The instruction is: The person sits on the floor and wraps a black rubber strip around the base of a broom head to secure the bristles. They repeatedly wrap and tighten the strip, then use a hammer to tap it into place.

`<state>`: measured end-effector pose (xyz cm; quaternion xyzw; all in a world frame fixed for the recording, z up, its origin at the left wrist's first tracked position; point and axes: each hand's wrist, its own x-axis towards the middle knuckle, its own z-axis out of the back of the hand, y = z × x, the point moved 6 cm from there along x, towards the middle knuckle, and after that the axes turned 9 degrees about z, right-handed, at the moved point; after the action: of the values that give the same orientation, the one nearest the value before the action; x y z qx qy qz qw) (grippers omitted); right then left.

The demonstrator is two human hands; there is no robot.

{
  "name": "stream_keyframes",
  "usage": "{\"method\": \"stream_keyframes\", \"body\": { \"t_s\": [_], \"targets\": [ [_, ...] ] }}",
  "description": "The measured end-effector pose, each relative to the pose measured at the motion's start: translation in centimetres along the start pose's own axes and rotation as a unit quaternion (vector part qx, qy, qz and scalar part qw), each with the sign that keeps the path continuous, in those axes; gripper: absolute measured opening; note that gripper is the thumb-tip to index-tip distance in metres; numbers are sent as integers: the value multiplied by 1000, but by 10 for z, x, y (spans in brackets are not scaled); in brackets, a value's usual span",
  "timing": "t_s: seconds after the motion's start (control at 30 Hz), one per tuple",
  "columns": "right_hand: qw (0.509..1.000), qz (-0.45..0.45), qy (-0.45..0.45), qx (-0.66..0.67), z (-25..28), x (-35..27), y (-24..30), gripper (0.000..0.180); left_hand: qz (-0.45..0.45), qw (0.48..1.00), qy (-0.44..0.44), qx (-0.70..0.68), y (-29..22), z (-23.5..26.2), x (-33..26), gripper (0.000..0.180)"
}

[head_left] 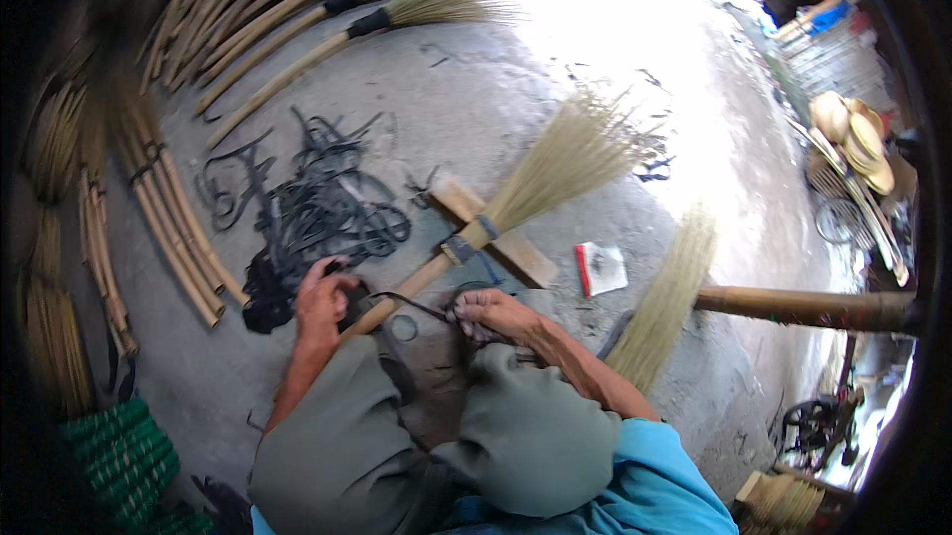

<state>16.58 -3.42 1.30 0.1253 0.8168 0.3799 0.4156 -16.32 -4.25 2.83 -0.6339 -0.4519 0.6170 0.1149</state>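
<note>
A black rubber strip (415, 306) is stretched between my two hands, above a bamboo broom handle. My left hand (319, 305) is closed with curled fingers at one end of it, beside the handle's near end. At the other end, between my knees, my right hand (488, 313) pinches the strip. The broom (550, 173) lies slanting away to the right, its pale bristles fanned out and a dark band (471, 240) round its neck. Its neck rests across a wooden block (523, 255) on the floor.
Left of the broom lies a tangled heap of black strips (332, 203). Finished brooms (367, 21) and bamboo handles (178, 208) line the far left. To the right are a red-and-white packet (601, 268), a bristle bundle (669, 307) and a bamboo pole (803, 308).
</note>
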Motion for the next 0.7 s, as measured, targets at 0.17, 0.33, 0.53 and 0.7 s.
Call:
{"method": "stream_keyframes", "body": {
  "t_s": [0.17,0.33,0.53,0.7],
  "targets": [
    [917,-60,-85,-386,166,-108,8,33,72,997,-12,-24,29,45,-2,39],
    [676,29,-467,-569,364,-219,147,67,95,995,-2,-9,32,50,-9,40],
    [443,172,-550,-687,295,-253,254,88,112,992,47,-41,0,0,-45,23],
    [644,399,-462,-461,138,-162,244,60,52,993,108,-12,-69,-66,-70,24]
  ]
}}
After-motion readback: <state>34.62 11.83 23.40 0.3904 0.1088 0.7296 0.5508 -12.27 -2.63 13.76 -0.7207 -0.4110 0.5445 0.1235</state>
